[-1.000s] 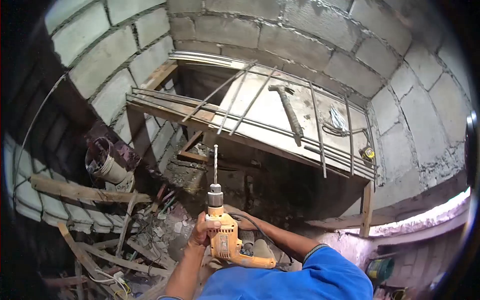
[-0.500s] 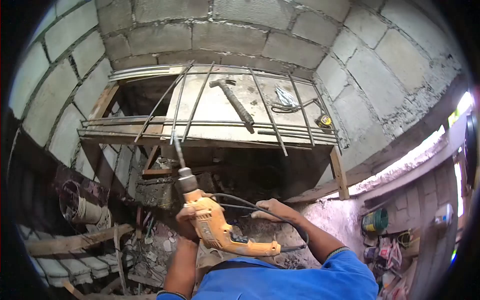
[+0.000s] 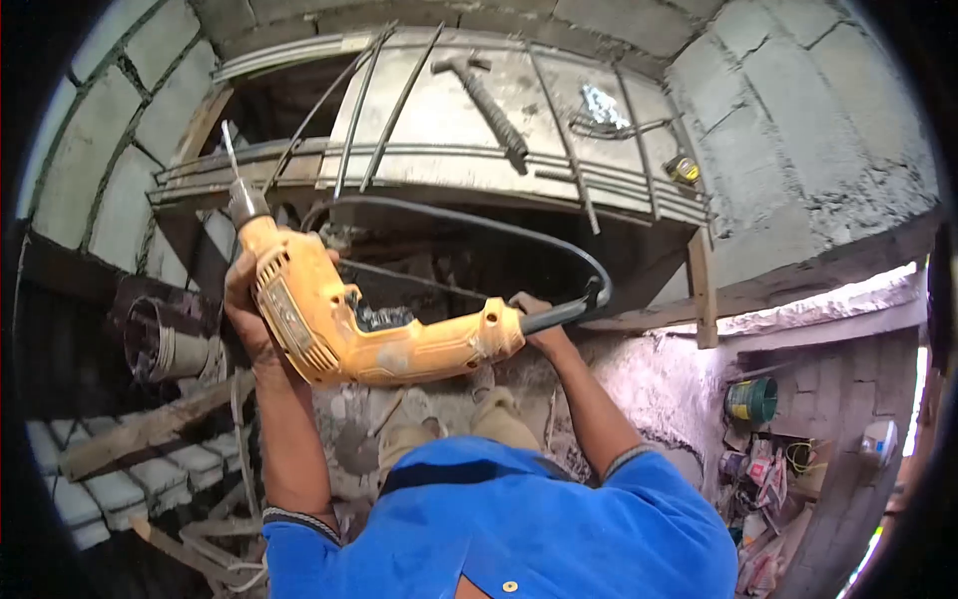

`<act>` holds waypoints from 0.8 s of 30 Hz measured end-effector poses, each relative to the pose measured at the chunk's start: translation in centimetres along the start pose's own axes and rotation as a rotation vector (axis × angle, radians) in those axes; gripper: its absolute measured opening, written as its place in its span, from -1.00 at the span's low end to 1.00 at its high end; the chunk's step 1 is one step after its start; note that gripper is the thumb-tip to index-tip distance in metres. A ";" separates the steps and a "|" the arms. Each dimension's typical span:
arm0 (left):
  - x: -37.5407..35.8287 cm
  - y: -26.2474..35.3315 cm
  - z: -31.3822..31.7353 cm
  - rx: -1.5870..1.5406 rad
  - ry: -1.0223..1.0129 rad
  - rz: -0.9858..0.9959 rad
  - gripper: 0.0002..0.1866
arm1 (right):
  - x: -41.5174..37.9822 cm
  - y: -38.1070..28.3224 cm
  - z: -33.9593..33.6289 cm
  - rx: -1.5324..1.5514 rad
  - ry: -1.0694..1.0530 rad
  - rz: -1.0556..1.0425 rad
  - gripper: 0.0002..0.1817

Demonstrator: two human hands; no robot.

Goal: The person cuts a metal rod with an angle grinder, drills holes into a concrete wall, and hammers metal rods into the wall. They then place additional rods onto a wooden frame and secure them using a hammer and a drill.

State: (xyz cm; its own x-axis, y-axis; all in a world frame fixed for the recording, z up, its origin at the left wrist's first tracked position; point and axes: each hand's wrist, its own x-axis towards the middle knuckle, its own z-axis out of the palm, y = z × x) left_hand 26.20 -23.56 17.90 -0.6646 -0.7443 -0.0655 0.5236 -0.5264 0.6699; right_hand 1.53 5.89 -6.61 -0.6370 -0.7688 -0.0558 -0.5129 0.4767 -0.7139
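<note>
An orange power drill (image 3: 329, 309) with a long bit (image 3: 231, 150) in its chuck is held up in front of me, the bit pointing up and left. My left hand (image 3: 247, 304) is closed around the front of its body, fingers partly behind it. The black power cord (image 3: 449, 212) leaves the handle end and loops back over the drill. Behind the handle end is my right hand (image 3: 542, 321), its fingers partly hidden; a stretch of the cord runs into it, and it appears closed on that.
Ahead, a board platform (image 3: 439, 110) carries steel bars (image 3: 404, 105), a hammer (image 3: 487, 105), pliers-like tool (image 3: 624, 130) and tape measure (image 3: 683, 169). Block walls (image 3: 798, 130) surround it. At left are a bucket (image 3: 165, 344) and wooden plank (image 3: 160, 424); at right, a green bucket (image 3: 751, 398).
The drill has come up closer to me and swung left, its bit moving away from the bars. Both hands have risen with it, and the view has tilted down.
</note>
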 end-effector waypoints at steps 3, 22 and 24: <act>-0.5 -0.4 1.6 -0.007 0.030 0.003 -0.44 | 1.3 5.1 2.6 -0.004 -0.111 0.151 -0.76; -3.5 -7.8 -9.0 -0.069 0.155 -0.309 -0.36 | -18.8 12.3 13.0 -0.056 -0.350 -0.212 -0.61; -4.0 -7.7 -11.0 -0.105 0.083 -0.287 -0.31 | -19.4 6.7 9.0 0.247 -0.068 0.208 -0.65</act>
State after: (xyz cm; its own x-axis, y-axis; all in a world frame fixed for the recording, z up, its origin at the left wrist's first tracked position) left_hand 30.68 -21.04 4.83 -0.7494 -0.5883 -0.3038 0.3761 -0.7559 0.5359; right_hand 15.62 20.17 -16.59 -0.6696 -0.6962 -0.2586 -0.2153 0.5152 -0.8296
